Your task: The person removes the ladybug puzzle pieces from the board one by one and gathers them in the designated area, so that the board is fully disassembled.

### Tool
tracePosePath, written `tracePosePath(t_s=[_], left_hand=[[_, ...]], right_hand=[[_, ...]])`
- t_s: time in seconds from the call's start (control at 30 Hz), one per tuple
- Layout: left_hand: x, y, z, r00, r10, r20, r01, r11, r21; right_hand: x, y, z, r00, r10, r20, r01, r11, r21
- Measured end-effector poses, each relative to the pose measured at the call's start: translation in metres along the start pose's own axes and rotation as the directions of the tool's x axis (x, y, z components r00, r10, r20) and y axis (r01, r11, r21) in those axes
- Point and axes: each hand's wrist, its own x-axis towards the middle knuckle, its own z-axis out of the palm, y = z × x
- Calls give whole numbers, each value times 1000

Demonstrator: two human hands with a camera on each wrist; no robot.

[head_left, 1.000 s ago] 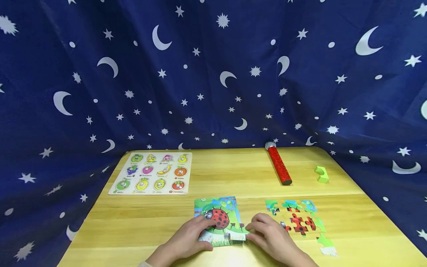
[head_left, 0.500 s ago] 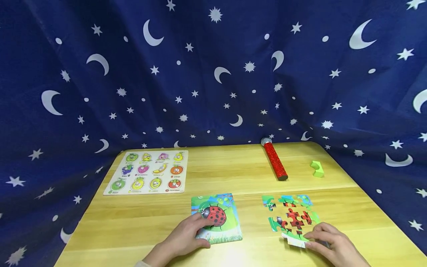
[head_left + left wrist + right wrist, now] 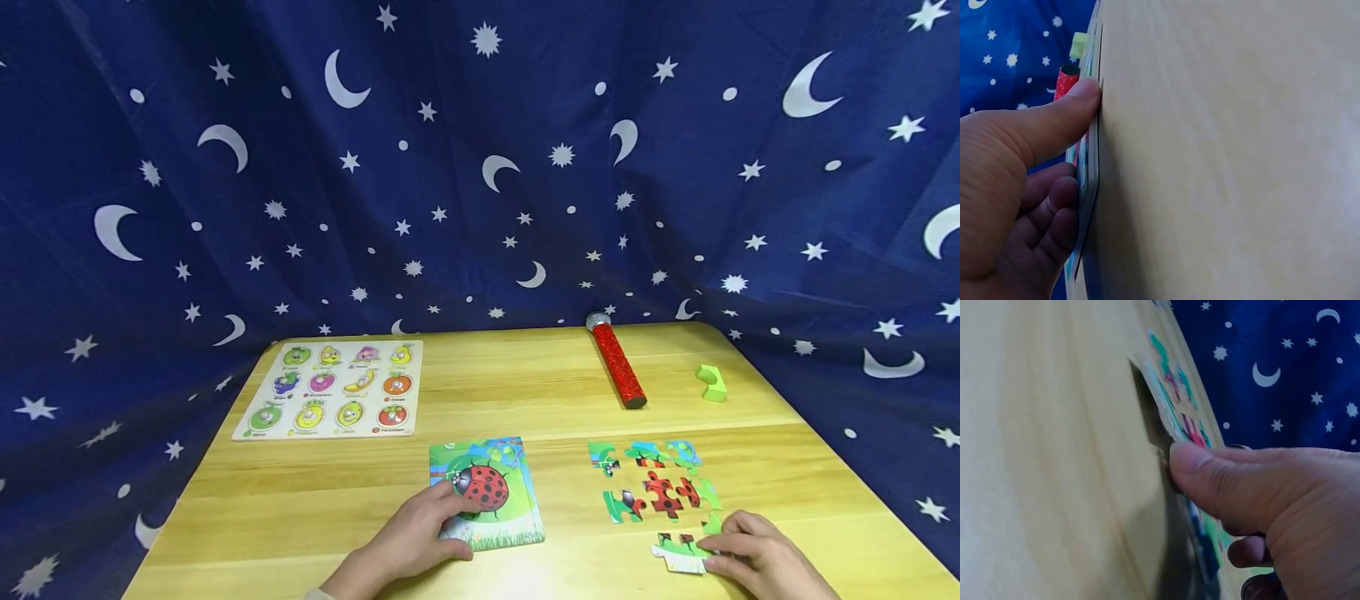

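Note:
My left hand (image 3: 420, 533) holds the ladybug puzzle board (image 3: 512, 500) at its lower left corner. In the left wrist view the thumb (image 3: 1069, 119) lies along the board's edge, with the other fingers curled against it. My right hand (image 3: 761, 554) pinches a jigsaw piece (image 3: 681, 562) with a green and white front edge, low over the table at the right. In the right wrist view a shadow lies under this piece. Behind it, several loose ladybug jigsaw pieces (image 3: 662, 493) lie face up, some close together.
A fruit picture board (image 3: 330, 390) lies at the back left of the wooden table (image 3: 510, 383). A red glittery toy microphone (image 3: 619, 365) and a small green block (image 3: 712, 383) are at the back right. A starry blue cloth (image 3: 450, 167) hangs behind.
My right hand has carried the jigsaw piece from the ladybug board to the right, then slightly toward me beside the loose pieces. The left hand has stayed at the board.

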Motion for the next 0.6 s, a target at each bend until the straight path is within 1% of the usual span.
tracePosePath(t_s=[0.07,0.13,0.27,0.4,0.47,0.6], left_hand=[[0,-1,1,1000,2,1,-2,1000,0],[0,-1,1,1000,0,2,0,1000,1],[0,0,1,1000,-3,5,3,1000,3],[0,0,1,1000,-12,6,12,1000,3],[0,0,1,1000,-13,8,13,1000,5],[0,0,1,1000,-12,10,12,1000,11]], right_hand=[[0,1,1,1000,-11,8,11,1000,-12],[0,2,2,1000,-5,19,5,1000,-25],[-2,-1,-1,997,65,44,-62,995,-72],[-3,-2,-3,989,124,78,-117,990,-82],[-3,-1,-4,989,127,79,-120,989,-89],[-3,-1,-4,992,110,64,-103,990,-98]])
